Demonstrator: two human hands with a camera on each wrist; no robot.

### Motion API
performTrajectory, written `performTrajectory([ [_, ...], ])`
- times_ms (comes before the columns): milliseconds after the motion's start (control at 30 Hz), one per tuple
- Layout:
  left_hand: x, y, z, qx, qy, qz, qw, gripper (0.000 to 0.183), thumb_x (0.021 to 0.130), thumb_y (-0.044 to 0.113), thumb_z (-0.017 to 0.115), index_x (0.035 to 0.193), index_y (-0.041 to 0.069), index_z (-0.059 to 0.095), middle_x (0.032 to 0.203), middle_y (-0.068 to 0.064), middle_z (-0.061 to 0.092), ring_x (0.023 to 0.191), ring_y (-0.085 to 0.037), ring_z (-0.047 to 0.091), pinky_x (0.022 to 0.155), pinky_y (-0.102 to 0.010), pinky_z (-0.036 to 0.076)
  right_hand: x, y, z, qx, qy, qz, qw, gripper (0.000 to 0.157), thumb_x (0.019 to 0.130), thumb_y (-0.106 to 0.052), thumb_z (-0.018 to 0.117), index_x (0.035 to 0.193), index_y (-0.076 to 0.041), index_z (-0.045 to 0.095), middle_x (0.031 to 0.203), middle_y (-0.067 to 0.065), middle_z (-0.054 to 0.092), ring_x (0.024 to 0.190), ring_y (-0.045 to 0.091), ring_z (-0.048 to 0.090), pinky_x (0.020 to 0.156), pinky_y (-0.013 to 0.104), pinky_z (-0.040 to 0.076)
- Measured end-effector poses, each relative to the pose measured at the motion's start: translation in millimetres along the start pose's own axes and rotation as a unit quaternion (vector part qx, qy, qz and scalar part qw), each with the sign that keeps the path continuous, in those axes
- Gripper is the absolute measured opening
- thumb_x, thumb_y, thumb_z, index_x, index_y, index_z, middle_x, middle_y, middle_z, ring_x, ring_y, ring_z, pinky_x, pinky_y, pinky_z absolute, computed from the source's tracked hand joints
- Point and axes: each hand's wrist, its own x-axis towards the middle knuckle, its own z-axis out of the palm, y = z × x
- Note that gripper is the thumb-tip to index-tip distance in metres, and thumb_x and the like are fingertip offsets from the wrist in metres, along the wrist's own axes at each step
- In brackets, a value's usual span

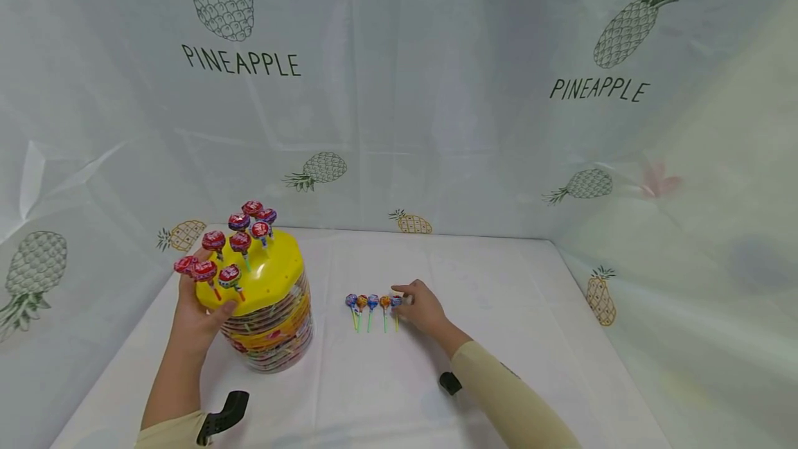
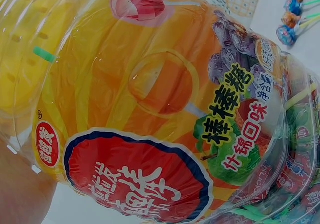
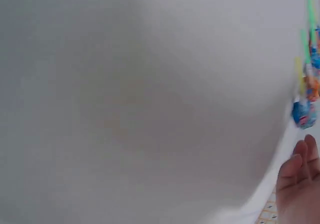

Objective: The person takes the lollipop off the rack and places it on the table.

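Note:
My left hand (image 1: 196, 314) grips the yellow lid (image 1: 274, 272) of a big clear plastic lollipop jar (image 1: 274, 338), thumb on the near edge and fingers partly hidden behind the lid. Several lollipops in red and purple wrappers (image 1: 240, 242) stand in the lid's holes. The jar's printed label (image 2: 165, 89) fills the left wrist view. To the right, a row of lollipops (image 1: 373, 302) in blue and orange wrappers lies on the table, sticks toward me. My right hand (image 1: 427, 307) is at the rightmost lollipop (image 3: 303, 114), fingers extended around its head, with a small gap showing in the right wrist view.
A white cloth covers the table (image 1: 368, 393). Behind and to the sides hangs a pale curtain (image 1: 424, 89) printed with pineapples. Black wrist mounts (image 1: 224, 416) show below each hand.

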Motion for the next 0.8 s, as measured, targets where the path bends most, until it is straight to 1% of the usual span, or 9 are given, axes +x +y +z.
performTrajectory([
  [67, -0.1, -0.2, -0.7, 0.003, 0.004, 0.001, 1.0, 0.084, 0.093, 0.015, 0.066, 0.152, 0.042, 0.013, 0.153, -0.013, 0.022, 0.141, -0.027, 0.025, 0.093, -0.006, 0.037, 5.5, -6.3, 0.4, 0.005, 0.004, -0.021, 1.0, 0.044, 0.083, -0.023, 0.079, 0.126, -0.019, 0.068, 0.097, -0.001, 0.053, 0.078, 0.014, 0.048, 0.064, 0.028, 0.045],
  [133, -0.3, -0.7, -0.9, 0.002, 0.007, 0.007, 1.0, 0.084, 0.092, 0.013, 0.066, 0.153, 0.04, 0.014, 0.154, -0.011, 0.021, 0.142, -0.027, 0.024, 0.095, -0.007, 0.036, 11.5, -14.3, 0.6, 0.02, -0.006, -0.048, 0.999, 0.041, 0.084, -0.022, 0.078, 0.124, -0.018, 0.069, 0.102, 0.001, 0.055, 0.086, 0.016, 0.051, 0.072, 0.03, 0.048],
  [233, -0.1, -0.8, -0.5, 0.001, 0.009, 0.014, 0.9999, 0.085, 0.092, 0.012, 0.067, 0.154, 0.039, 0.016, 0.156, -0.009, 0.02, 0.143, -0.027, 0.022, 0.097, -0.007, 0.035, 19.2, -26.5, 1.8, 0.036, -0.042, -0.09, 0.994, 0.038, 0.083, -0.018, 0.079, 0.12, -0.015, 0.071, 0.11, 0.003, 0.058, 0.103, 0.021, 0.053, 0.087, 0.038, 0.049],
  [300, -0.3, -0.9, -0.2, 0.0, 0.009, 0.013, 0.9999, 0.085, 0.091, 0.012, 0.067, 0.153, 0.039, 0.016, 0.156, -0.009, 0.019, 0.143, -0.027, 0.021, 0.098, -0.008, 0.034, 24.6, -33.3, 4.3, 0.032, -0.072, -0.11, 0.991, 0.037, 0.083, -0.017, 0.08, 0.118, -0.016, 0.072, 0.116, 0.001, 0.059, 0.113, 0.023, 0.051, 0.096, 0.042, 0.045],
  [400, -0.8, -1.3, 0.6, 0.0, 0.011, 0.003, 0.9999, 0.085, 0.091, 0.014, 0.068, 0.153, 0.041, 0.016, 0.157, -0.008, 0.019, 0.144, -0.027, 0.02, 0.1, -0.009, 0.032, 31.4, -41.2, 9.2, -0.004, -0.112, -0.129, 0.985, 0.035, 0.083, -0.021, 0.08, 0.117, -0.021, 0.072, 0.124, -0.004, 0.059, 0.121, 0.021, 0.048, 0.105, 0.044, 0.038],
  [500, -1.2, -1.4, 1.2, 0.004, 0.011, -0.003, 0.9999, 0.085, 0.092, 0.015, 0.068, 0.153, 0.04, 0.015, 0.157, -0.008, 0.019, 0.144, -0.028, 0.02, 0.101, -0.009, 0.031, 37.7, -47.1, 14.0, -0.055, -0.137, -0.147, 0.978, 0.036, 0.082, -0.026, 0.08, 0.118, -0.025, 0.072, 0.128, -0.007, 0.059, 0.125, 0.019, 0.046, 0.108, 0.047, 0.032],
  [633, -0.9, -1.0, 0.9, 0.015, 0.009, -0.008, 0.9998, 0.085, 0.092, 0.018, 0.068, 0.153, 0.041, 0.014, 0.157, -0.008, 0.02, 0.143, -0.028, 0.022, 0.101, -0.01, 0.032, 42.4, -53.3, 18.2, -0.119, -0.162, -0.159, 0.967, 0.04, 0.081, -0.031, 0.08, 0.12, -0.029, 0.07, 0.131, -0.008, 0.059, 0.125, 0.018, 0.046, 0.106, 0.049, 0.033],
  [733, -0.4, -0.7, -0.2, 0.017, 0.008, -0.012, 0.9997, 0.086, 0.092, 0.019, 0.068, 0.153, 0.041, 0.013, 0.156, -0.007, 0.021, 0.143, -0.028, 0.022, 0.107, -0.018, 0.031, 43.7, -56.6, 20.4, -0.156, -0.172, -0.165, 0.959, 0.044, 0.081, -0.035, 0.08, 0.123, -0.03, 0.069, 0.129, -0.009, 0.059, 0.123, 0.017, 0.047, 0.104, 0.049, 0.036],
  [800, -0.1, -0.7, -1.2, 0.02, 0.008, -0.014, 0.9997, 0.086, 0.091, 0.019, 0.068, 0.153, 0.042, 0.012, 0.156, -0.007, 0.021, 0.143, -0.028, 0.022, 0.109, -0.022, 0.031, 43.9, -58.0, 21.9, -0.166, -0.176, -0.167, 0.956, 0.046, 0.08, -0.036, 0.081, 0.124, -0.03, 0.068, 0.127, -0.01, 0.06, 0.122, 0.017, 0.048, 0.103, 0.049, 0.036],
])
